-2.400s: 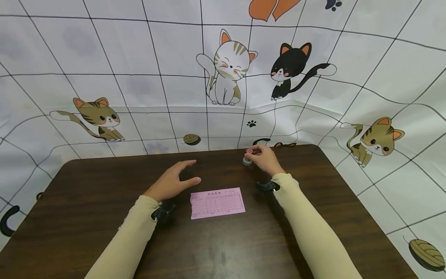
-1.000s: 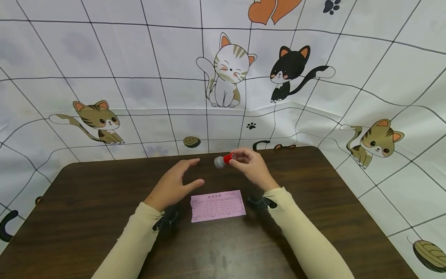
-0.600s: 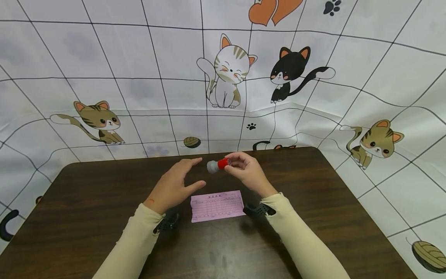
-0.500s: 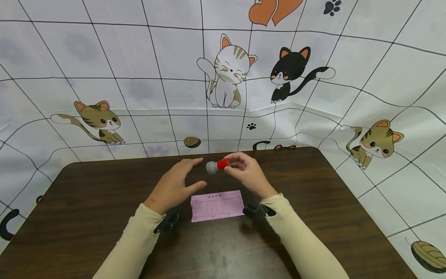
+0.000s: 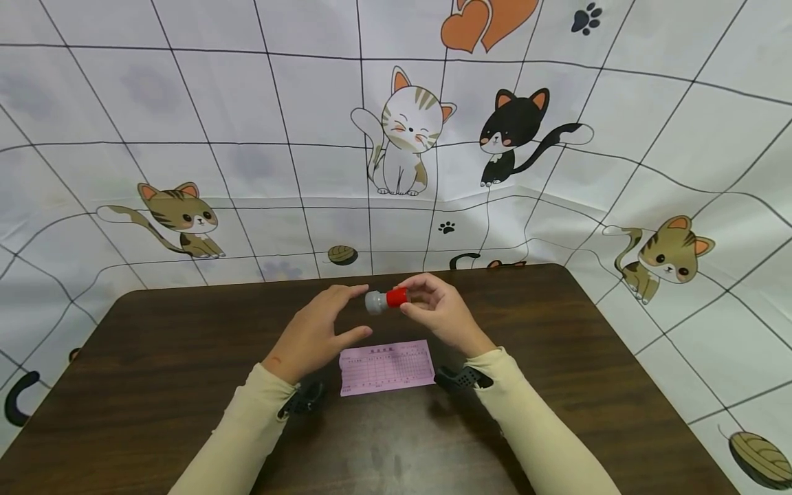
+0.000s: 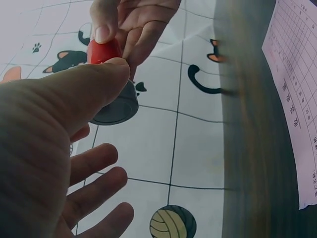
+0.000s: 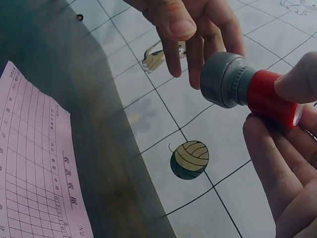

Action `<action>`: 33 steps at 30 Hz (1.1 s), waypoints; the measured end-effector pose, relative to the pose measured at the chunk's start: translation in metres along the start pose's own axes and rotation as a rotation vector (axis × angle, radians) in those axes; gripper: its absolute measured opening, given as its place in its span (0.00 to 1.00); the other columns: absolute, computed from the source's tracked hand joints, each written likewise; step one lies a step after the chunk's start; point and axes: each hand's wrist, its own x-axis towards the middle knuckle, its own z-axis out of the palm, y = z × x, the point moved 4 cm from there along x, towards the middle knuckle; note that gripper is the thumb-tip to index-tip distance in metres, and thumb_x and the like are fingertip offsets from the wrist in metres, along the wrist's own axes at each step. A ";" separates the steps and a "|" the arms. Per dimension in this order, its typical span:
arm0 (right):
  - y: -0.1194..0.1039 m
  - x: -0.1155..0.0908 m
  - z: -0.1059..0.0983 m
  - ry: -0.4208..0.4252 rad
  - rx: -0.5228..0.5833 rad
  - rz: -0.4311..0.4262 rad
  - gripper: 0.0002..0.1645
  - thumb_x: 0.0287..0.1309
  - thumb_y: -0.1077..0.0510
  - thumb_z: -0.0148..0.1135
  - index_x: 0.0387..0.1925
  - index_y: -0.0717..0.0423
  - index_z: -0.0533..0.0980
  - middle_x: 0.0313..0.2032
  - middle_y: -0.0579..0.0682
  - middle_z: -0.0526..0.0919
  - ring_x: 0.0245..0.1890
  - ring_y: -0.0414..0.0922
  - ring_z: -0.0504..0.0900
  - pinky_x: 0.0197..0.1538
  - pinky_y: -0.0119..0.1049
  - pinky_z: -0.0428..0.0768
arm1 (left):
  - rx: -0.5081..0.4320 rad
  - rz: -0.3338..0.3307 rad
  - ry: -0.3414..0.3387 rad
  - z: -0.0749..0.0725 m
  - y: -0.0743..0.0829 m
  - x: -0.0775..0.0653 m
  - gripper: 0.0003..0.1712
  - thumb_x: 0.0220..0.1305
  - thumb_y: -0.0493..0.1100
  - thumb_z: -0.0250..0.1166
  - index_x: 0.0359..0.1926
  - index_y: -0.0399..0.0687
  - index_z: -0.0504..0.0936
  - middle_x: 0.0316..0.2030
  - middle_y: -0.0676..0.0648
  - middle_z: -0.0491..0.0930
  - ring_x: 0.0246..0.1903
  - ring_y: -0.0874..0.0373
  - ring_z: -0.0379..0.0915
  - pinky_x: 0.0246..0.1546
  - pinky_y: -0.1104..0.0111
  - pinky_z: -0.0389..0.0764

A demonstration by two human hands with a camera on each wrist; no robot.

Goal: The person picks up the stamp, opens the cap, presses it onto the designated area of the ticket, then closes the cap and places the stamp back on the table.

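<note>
A small round stamp (image 5: 396,297) with a red body and a wider grey end is held level above the table. The thumb and fingers of my right hand (image 5: 443,313) pinch its red part from the right. Its grey end points left, toward my left hand (image 5: 317,335), whose thumb and fingers are spread apart. In the right wrist view the grey end of the stamp (image 6: 116,105) sits close to the left fingers, and contact is not visible. Below the hands a pink printed receipt slip (image 5: 386,368) lies flat.
The slip lies on a dark wooden table (image 5: 396,440). Behind and to the right hangs a white grid-patterned cloth (image 5: 297,103) with cartoon cats. Each wrist wears a dark strap, such as the left strap (image 5: 303,399).
My right hand has lifted the stamp from the table's far side, tipped it level and brought it left. My left hand has shifted slightly right, toward the stamp's grey end.
</note>
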 end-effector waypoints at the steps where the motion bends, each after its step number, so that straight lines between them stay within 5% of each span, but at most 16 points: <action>1: 0.000 0.000 0.000 -0.005 0.001 -0.005 0.18 0.63 0.70 0.68 0.54 0.64 0.77 0.54 0.60 0.81 0.50 0.50 0.85 0.51 0.36 0.85 | 0.000 -0.001 0.002 0.000 0.000 0.000 0.42 0.61 0.54 0.77 0.74 0.52 0.71 0.67 0.45 0.75 0.66 0.46 0.72 0.63 0.45 0.75; 24: 0.001 -0.004 0.013 -0.152 0.043 -0.110 0.21 0.64 0.72 0.65 0.57 0.64 0.75 0.57 0.61 0.81 0.50 0.48 0.86 0.51 0.38 0.85 | -0.027 0.000 0.039 0.002 0.005 -0.001 0.33 0.59 0.52 0.79 0.63 0.49 0.81 0.58 0.48 0.82 0.58 0.49 0.80 0.59 0.50 0.80; 28: 0.000 -0.004 0.013 -0.149 -0.062 -0.139 0.21 0.63 0.72 0.66 0.57 0.60 0.77 0.53 0.58 0.83 0.48 0.51 0.86 0.51 0.40 0.86 | -0.012 0.027 0.063 0.002 0.005 -0.002 0.32 0.58 0.52 0.79 0.61 0.49 0.82 0.55 0.49 0.84 0.55 0.50 0.81 0.57 0.51 0.81; 33: -0.007 -0.004 0.014 -0.144 -0.374 -0.280 0.25 0.59 0.69 0.72 0.57 0.58 0.78 0.51 0.51 0.84 0.45 0.46 0.86 0.51 0.42 0.86 | 0.013 0.078 0.098 0.000 0.006 -0.001 0.31 0.57 0.51 0.80 0.60 0.48 0.83 0.54 0.49 0.84 0.54 0.51 0.82 0.56 0.52 0.82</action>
